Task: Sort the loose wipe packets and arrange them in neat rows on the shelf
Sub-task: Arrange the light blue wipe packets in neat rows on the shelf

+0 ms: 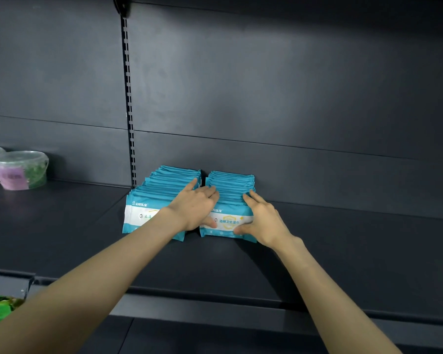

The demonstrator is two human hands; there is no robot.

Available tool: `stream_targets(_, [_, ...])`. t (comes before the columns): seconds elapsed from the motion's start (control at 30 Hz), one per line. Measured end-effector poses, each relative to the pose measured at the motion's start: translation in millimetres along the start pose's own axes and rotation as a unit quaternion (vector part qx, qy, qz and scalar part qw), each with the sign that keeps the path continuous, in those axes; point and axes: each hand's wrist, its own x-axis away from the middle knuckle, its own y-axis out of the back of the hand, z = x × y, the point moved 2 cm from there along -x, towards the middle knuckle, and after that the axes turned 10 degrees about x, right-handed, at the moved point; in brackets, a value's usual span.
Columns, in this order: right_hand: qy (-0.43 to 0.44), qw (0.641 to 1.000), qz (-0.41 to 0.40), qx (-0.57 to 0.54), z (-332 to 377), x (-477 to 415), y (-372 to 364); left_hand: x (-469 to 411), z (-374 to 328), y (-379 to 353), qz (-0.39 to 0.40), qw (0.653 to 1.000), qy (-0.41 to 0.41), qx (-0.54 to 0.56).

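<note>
The dark shelf [343, 251] carries two rows of teal wipe packets standing upright, reaching to the back panel [292, 98]. The left row [149, 200] is just beside the right row [230, 185]. The left hand [195, 208] lies across both rows' tops, its grip slack, fingers straight. The right hand [264, 221] presses the right row's outer side, grip likewise loose, thumb on the front packet. Clear lidded tubs [18, 169] stand far left.

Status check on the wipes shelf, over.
Left hand flat across both rows' tops. Right hand pressing right row, thumb on its front. Left row close beside it. Plastic tubs far left, out of the way.
</note>
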Motion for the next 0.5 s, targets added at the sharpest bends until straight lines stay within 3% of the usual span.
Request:
stream_targets(0.3, [0.004, 1.000, 0.003, -0.002, -0.2, -2.2, -0.1, -1.0, -0.3, -1.8, 0.022, 1.000, -0.002, 0.020])
stream_targets(0.5, [0.012, 0.990, 0.015, 0.140, -1.1, -2.7, 1.5, -3.1, 4.5, -3.8, 0.037, 0.999, 0.006, 0.021])
